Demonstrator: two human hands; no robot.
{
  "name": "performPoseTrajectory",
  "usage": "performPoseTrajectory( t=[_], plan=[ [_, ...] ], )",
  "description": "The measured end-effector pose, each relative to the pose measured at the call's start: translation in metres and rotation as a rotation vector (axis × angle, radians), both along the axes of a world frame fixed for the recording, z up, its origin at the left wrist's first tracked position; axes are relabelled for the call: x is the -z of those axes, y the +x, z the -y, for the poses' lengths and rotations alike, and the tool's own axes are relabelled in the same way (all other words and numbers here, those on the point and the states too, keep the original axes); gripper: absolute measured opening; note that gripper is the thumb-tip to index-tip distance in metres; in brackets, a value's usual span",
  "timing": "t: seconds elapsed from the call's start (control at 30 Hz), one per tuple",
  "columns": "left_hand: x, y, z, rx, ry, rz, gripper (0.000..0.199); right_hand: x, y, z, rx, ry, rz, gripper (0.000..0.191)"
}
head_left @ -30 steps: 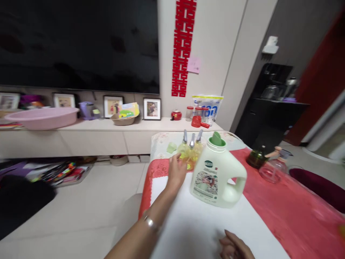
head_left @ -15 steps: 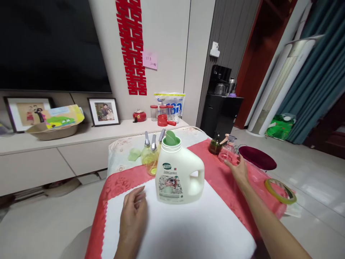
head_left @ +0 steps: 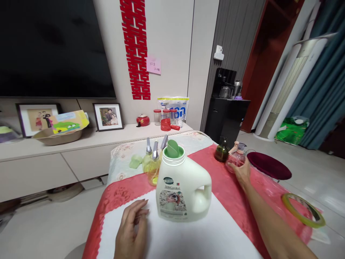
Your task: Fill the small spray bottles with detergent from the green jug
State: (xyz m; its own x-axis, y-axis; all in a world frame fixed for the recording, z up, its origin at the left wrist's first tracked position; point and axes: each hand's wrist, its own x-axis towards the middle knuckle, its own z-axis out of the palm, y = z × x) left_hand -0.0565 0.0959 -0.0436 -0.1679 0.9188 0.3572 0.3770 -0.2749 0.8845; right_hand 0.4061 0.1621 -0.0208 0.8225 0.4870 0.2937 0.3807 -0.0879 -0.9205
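Now the right hand (head_left: 242, 172) curls its fingers around the pink spray bottle (head_left: 235, 160); the left hand (head_left: 131, 230) rests open and flat on the desk (head_left: 231, 190). Lifting the bottle likely needs a firm grip.

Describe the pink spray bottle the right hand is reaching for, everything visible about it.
The pink spray bottle is small and round-bellied, of clear pink-tinted material that looks like plastic, topped by a pale trigger head with a darker nozzle. It stands upright on the red tablecloth near the table's far right edge, just right of a dark green bottle. The right hand touches its near side; whether the fingers have closed round it cannot be told.
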Motion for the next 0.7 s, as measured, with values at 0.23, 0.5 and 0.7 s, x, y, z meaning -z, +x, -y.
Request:
performPoseTrajectory(
  t=[0.23,0.5,0.7],
  plan=[
    [-0.005,-0.001,0.002,0.017,0.103,-0.031,0.029,-0.031,-0.034,0.063,-0.271,0.118,-0.134,0.07],
    [-0.042,0.005,0.019,0.097,0.086,0.065,0.025,-0.029,-0.141,0.204,-0.767,0.156,-0.501,0.099],
    [-0.106,0.008,0.061,0.736,-0.196,0.074,0.023,-0.001,-0.231,0.268,-0.979,0.056,-0.588,0.085]
  ],
)
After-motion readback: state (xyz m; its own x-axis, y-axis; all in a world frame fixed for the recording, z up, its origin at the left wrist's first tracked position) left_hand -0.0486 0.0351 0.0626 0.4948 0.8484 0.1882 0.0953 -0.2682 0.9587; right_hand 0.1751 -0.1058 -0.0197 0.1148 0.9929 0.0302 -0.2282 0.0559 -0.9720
